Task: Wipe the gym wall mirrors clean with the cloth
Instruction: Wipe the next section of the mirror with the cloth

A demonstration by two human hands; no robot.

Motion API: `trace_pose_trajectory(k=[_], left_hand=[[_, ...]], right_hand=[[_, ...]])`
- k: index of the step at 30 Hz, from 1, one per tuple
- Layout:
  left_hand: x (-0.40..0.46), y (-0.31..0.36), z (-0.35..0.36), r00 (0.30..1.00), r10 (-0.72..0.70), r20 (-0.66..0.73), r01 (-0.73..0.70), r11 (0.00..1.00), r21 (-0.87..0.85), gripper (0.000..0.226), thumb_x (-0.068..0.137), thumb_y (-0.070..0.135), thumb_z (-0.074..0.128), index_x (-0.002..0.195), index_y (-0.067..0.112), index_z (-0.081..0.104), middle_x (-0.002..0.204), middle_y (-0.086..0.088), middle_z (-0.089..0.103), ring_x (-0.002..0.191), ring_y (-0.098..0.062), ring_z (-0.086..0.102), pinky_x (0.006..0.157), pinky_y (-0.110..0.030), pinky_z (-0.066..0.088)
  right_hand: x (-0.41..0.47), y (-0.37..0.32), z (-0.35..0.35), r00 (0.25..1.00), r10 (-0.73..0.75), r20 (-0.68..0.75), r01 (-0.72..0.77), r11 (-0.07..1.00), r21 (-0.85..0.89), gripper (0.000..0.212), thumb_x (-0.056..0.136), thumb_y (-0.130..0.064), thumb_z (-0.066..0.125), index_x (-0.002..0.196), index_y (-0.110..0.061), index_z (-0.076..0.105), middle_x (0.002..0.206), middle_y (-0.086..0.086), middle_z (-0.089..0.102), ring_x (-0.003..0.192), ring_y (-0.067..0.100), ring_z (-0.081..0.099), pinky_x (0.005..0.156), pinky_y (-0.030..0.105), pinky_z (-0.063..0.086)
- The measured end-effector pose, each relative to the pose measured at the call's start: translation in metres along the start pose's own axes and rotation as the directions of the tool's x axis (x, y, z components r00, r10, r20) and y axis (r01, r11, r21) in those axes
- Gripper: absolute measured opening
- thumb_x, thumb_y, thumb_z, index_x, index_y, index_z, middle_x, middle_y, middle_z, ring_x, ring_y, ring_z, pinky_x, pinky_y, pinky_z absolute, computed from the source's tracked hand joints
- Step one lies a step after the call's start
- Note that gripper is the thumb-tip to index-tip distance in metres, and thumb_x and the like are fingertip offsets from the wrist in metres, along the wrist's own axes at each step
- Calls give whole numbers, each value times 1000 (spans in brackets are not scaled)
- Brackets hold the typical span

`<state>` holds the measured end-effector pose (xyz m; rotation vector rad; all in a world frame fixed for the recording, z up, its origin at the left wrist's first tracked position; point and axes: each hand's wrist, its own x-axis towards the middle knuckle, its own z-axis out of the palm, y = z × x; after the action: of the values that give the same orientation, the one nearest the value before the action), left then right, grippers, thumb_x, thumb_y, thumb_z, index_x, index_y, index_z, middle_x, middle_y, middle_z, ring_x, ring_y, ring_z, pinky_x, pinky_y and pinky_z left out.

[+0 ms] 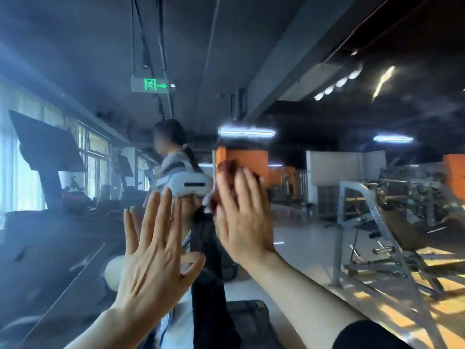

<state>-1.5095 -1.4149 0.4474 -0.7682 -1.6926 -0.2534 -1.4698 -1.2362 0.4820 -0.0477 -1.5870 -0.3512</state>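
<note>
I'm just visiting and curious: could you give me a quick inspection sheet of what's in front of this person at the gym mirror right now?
Surface: the wall mirror fills the view, reflecting the gym; hazy on its left side.
Job's things: a dark red cloth is pressed on the glass under the right hand.
Clutter: nothing seen on the mirror itself.
Hands: the left hand lies flat on the glass, fingers straight and spread; the right hand's fingers are straight over the cloth.
Cables: dark lines hang from the reflected ceiling above the green exit sign.
Surroundings: reflected treadmills, weight equipment, a white headset.
</note>
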Motion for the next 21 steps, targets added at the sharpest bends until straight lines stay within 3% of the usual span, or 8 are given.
trace_pose_trajectory(k=[3, 5, 7, 9, 11, 13, 16, 21], left_hand=[[-4, 0, 5, 995, -50, 90, 44, 997, 69, 116, 74, 70, 51, 158, 1, 11, 165, -20, 6, 153, -35, 3, 120, -59, -6], [-6, -2, 8, 992, -59, 113, 50, 996, 78, 118, 73, 77, 45, 157, 0, 13, 165, -20, 6, 153, -35, 5, 119, -63, -4], [-7, -4, 10, 992, -44, 115, 36, 997, 71, 117, 73, 79, 39, 156, -1, 18, 165, -21, 9, 153, -36, 8, 118, -65, -1], [-8, -7, 13, 993, -32, 113, 23, 997, 76, 117, 75, 81, 37, 155, -2, 20, 165, -21, 11, 153, -37, 9, 118, -65, 0], [-9, -9, 16, 992, -30, 124, 18, 995, 97, 116, 79, 83, 33, 155, -3, 19, 165, -21, 10, 153, -38, 8, 118, -67, 1], [-10, -9, 21, 992, -34, 125, 20, 994, 110, 115, 82, 84, 28, 155, -4, 19, 165, -22, 8, 153, -39, 6, 117, -68, 1], [-10, -9, 23, 993, -45, 111, 31, 992, 120, 115, 83, 85, 24, 156, -3, 13, 165, -21, 3, 153, -38, 2, 117, -68, 0], [-9, -10, 21, 991, -45, 130, 26, 989, 148, 113, 84, 86, 20, 158, 3, 2, 166, -19, -2, 153, -36, -3, 117, -67, 0]], right_hand=[[-4, 19, -11, 884, -451, 123, 451, 892, 28, 57, 100, -36, 44, 153, -16, 42, 157, 18, 39, 149, 34, 28, 126, 50, 10], [21, 43, -14, 822, -558, 119, 563, 827, -10, 56, 98, -37, 47, 151, -18, 45, 156, 18, 41, 147, 34, 32, 125, 52, 10], [50, 65, -12, 893, -445, 61, 447, 894, -35, 55, 98, -36, 47, 150, -19, 46, 154, 18, 43, 146, 35, 34, 124, 54, 12], [65, 89, -10, 985, -170, -21, 169, 984, -59, 54, 99, -35, 45, 150, -20, 46, 154, 18, 43, 146, 35, 34, 123, 53, 13], [54, 104, -9, 993, 75, -95, -77, 997, -10, 52, 100, -33, 43, 150, -18, 47, 154, 20, 42, 146, 37, 33, 124, 50, 16], [20, 98, -6, 982, 152, -110, -147, 988, 47, 52, 100, -30, 41, 149, -13, 48, 153, 23, 41, 145, 40, 32, 125, 47, 16], [-49, 66, -8, 994, -106, 19, 104, 991, 79, 52, 104, -32, 35, 150, -12, 45, 155, 23, 40, 148, 37, 29, 122, 54, 22], [-48, 71, -13, 835, -537, 118, 528, 843, 101, 53, 101, -35, 43, 150, -16, 46, 157, 18, 38, 148, 33, 32, 122, 53, 22]])
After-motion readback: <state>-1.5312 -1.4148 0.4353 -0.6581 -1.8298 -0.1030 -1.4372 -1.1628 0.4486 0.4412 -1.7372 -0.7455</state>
